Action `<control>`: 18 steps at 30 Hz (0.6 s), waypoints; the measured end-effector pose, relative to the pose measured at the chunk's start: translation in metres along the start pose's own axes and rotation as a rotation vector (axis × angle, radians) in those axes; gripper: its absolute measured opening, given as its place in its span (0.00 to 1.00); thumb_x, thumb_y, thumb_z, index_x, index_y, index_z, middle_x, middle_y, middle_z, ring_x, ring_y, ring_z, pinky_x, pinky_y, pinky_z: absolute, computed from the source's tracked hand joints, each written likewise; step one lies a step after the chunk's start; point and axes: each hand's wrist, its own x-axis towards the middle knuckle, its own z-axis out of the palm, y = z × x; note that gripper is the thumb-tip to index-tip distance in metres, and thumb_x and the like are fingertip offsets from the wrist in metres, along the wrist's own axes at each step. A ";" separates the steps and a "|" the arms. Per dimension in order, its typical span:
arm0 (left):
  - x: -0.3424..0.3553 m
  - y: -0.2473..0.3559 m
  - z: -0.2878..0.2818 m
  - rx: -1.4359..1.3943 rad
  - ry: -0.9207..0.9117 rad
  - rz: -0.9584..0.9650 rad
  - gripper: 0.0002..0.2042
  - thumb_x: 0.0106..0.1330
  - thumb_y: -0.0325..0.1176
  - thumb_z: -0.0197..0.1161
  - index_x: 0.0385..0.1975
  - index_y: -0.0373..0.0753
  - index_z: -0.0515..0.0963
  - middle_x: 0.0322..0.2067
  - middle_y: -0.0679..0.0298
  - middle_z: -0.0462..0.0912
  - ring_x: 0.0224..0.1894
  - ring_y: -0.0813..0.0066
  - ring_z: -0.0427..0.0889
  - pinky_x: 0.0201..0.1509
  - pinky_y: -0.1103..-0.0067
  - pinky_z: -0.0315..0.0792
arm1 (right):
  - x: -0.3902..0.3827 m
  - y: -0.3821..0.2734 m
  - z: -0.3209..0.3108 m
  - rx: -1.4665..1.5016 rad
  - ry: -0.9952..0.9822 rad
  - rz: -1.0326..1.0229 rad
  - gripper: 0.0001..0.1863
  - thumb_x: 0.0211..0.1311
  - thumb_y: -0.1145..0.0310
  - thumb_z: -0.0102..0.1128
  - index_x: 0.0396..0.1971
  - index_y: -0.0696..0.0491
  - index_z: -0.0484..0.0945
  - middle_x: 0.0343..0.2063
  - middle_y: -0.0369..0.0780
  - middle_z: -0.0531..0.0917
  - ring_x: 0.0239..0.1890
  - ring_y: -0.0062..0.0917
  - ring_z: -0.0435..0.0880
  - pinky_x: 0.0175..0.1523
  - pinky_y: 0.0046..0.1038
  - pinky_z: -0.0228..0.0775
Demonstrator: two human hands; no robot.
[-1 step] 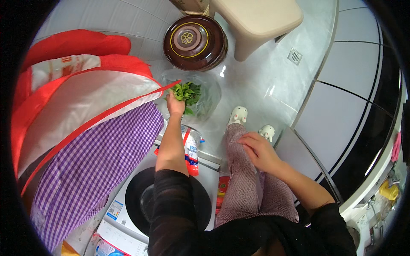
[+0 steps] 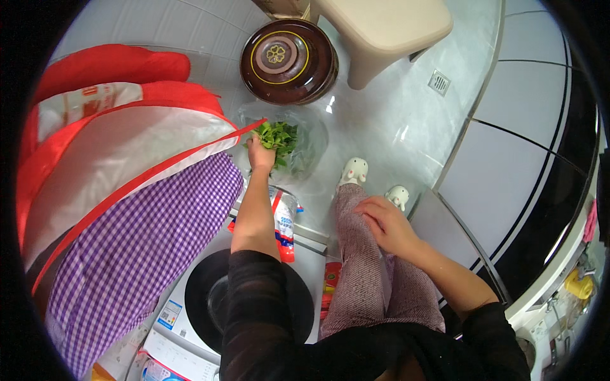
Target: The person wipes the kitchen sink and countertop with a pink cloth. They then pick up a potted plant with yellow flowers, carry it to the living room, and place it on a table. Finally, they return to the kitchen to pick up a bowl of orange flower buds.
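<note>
At the end of my outstretched left arm, my left hand [image 2: 259, 156] is closed on a bunch of leafy greens [image 2: 279, 138]. The greens are at the mouth of a clear plastic bag [image 2: 312, 143] on the floor; how far they sit inside it I cannot tell. My right hand [image 2: 389, 223] rests on my right knee, holding nothing, with its fingers loosely stretched. Below my left wrist lies a white, red and blue plastic packet [image 2: 285, 219]. Under my left forearm is a black round pan [image 2: 206, 293] on a white appliance [image 2: 175, 289].
A red bag with pale lining [image 2: 140, 136] and a purple checked cloth [image 2: 149, 251] crowd the left. Beyond the plastic bag stands an upturned brown glazed bowl [image 2: 321, 70], beside a beige stool [image 2: 387, 22]. White and black cabinets [image 2: 492, 178] line the right, near a floor drain [image 2: 439, 82].
</note>
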 end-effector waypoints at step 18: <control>-0.049 -0.053 0.062 0.024 -0.346 0.000 0.28 0.55 0.39 0.59 0.56 0.36 0.64 0.51 0.48 0.73 0.56 0.55 0.71 0.59 0.71 0.64 | 0.053 0.022 0.018 -0.036 0.013 -0.106 0.09 0.56 0.78 0.51 0.38 0.58 0.75 0.37 0.45 0.76 0.42 0.39 0.75 0.46 0.32 0.67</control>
